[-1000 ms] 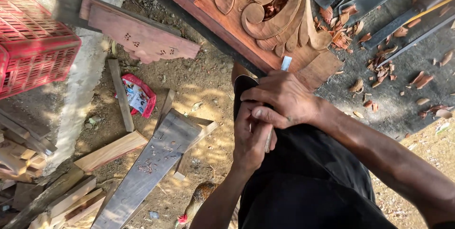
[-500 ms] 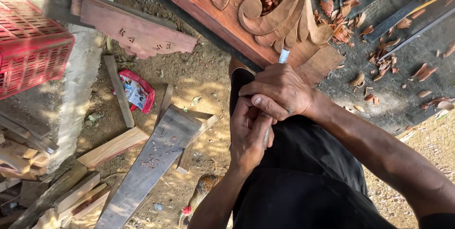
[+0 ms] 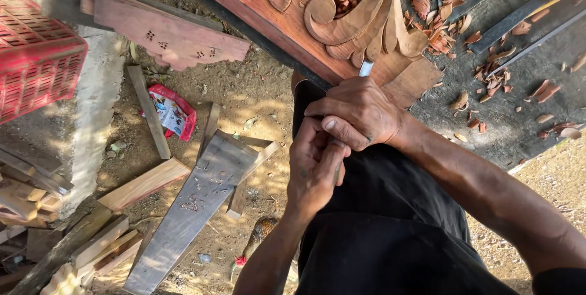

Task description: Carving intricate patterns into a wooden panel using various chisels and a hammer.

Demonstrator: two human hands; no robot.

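Your right hand and left hand stay clamped on the chisel — its blade has barely advanced into the carved panel.

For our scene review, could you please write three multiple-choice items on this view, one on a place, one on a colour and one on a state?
1. Where does the chisel's metal tip rest?
A. on the carved wood panel
B. in the plastic crate
C. on the grey plank

2. What colour is the crate at the left edge?
A. blue
B. red
C. green

3. How do the hands hold the chisel?
A. only the left hand
B. neither hand touches it
C. both are closed around it

Key: 1 A, the blade meets the panel's lower edge; 2 B, its lattice is red; 3 C, the right hand and the left hand wrap one handle together.
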